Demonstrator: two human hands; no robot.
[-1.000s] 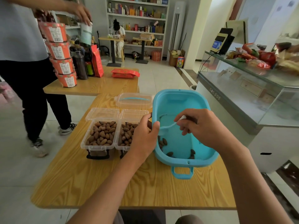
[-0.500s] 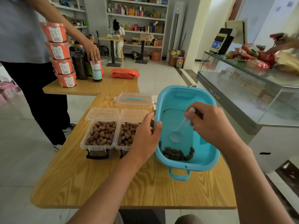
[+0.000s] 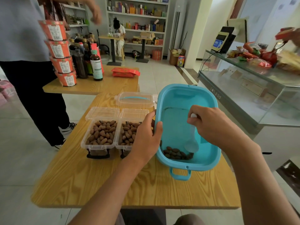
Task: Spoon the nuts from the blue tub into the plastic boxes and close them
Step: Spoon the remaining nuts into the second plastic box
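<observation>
Tub: I see a rounded blue plastic tub (image 3: 209, 101), smooth, faintly glossy.
Boxes: two clear, shiny plastic boxes (image 3: 99, 144) at nine o'clock.
Spoon: translucent white plastic spoon (image 3: 192, 143), matt.
Table: yellow wood-grain table (image 3: 90, 181), smooth.

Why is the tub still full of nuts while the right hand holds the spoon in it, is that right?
Not quite. The head view shows the blue tub nearly empty: only a few nuts lie at its near end. The right hand does hold the spoon in it.

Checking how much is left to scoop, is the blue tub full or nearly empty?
Nearly empty: the blue tub shows mostly bare floor, with a few nuts at its near end.
</observation>
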